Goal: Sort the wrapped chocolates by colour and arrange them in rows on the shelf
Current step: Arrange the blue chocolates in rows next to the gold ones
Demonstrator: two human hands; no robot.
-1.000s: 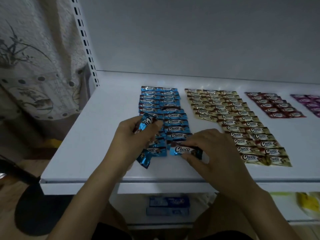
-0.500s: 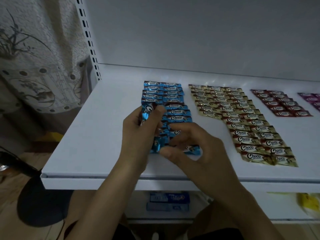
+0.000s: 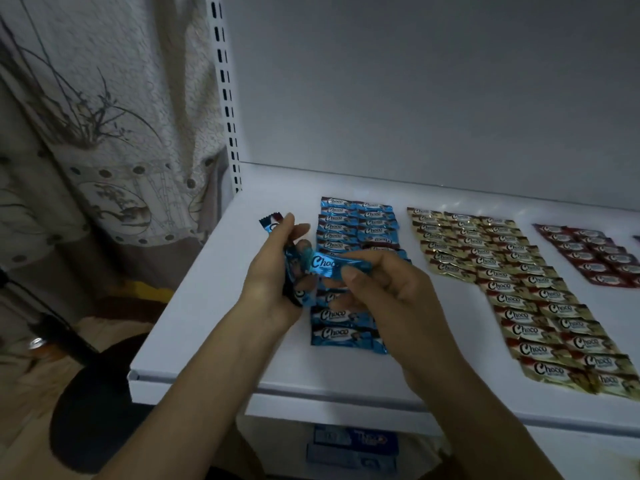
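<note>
Both hands raised over the blue block [image 3: 346, 332] on the shelf [image 3: 207, 306]. Left hand [image 3: 266, 282] just left of the block's middle, fingers curled round a bundle of blue chocolates [image 3: 292, 271], 1 wrapper end sticking up past the fingertips. Right hand [image 3: 391, 296] directly above the block, pinching 1 blue chocolate [image 3: 327, 266] between thumb and forefinger, label up, its left end touching or barely clear of the bundle; cannot tell which.

Changed within the last second: right hand no longer pressed down at the block's near edge. Lifted off, crossed to the bundle, now drawing out the next piece. Earlier piece left lying flat in the block's front row, so placed and let go.

Meaning for the task: blue sorting under way but not finished, with several pieces left in the bundle. Next slot judged to be at the block's near edge.

Right of the block, apart from it, a gold block [image 3: 519, 296]; farther right again, a red block [image 3: 595, 261], both already in rows. Likely risk: nudging laid rows crooked while setting down.
</note>
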